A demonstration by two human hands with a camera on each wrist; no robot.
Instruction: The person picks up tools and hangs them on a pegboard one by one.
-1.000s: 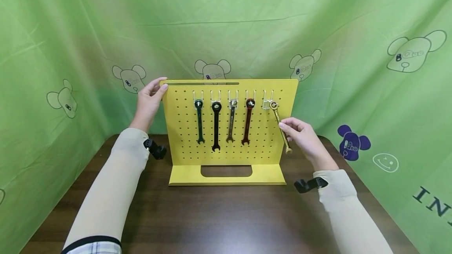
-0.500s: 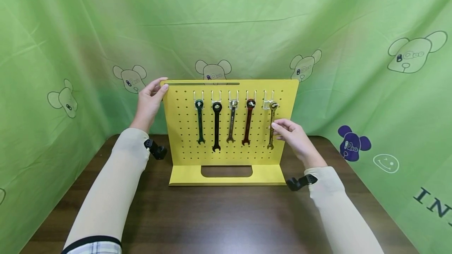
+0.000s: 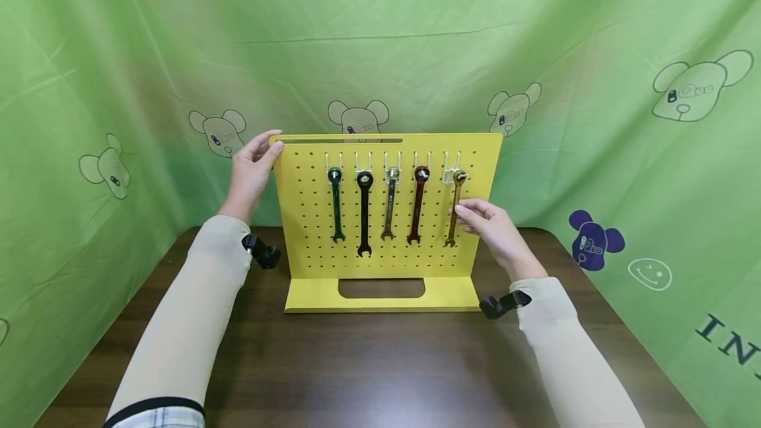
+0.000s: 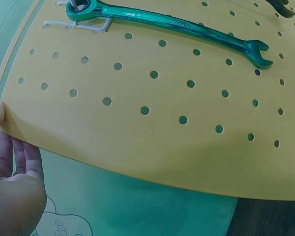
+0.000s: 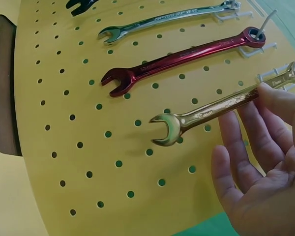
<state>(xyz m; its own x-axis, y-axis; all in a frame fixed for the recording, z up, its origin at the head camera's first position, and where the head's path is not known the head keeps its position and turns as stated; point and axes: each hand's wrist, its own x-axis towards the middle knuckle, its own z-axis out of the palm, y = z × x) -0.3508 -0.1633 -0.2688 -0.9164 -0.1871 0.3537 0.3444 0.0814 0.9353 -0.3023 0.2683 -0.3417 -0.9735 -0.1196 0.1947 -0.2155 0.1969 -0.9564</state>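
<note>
My right hand (image 3: 496, 233) pinches a gold combination wrench (image 5: 211, 109) between thumb and fingers, partway along its shaft. The ring end of that wrench is up at the rightmost white hook (image 3: 450, 177), and its jaw end points down close over the yellow pegboard (image 3: 380, 269). With my left hand (image 3: 250, 170) I grip the board's upper left corner, thumb in front and fingers behind. Four hooks to the left carry a green wrench (image 4: 172, 23), a black wrench (image 3: 364, 216), a silver wrench (image 5: 167, 19) and a red wrench (image 5: 182, 60), each hanging by its ring end.
The pegboard stands upright on a yellow base (image 3: 315, 296) with a cut-out slot, on a dark wooden table (image 3: 357, 362). A green curtain (image 3: 380, 32) printed with bear heads surrounds the table at the back and sides.
The gold wrench has swung from a slant toward the lower right to nearly vertical, its jaw end moving left. My right hand moved left with it. My left hand stayed put.
</note>
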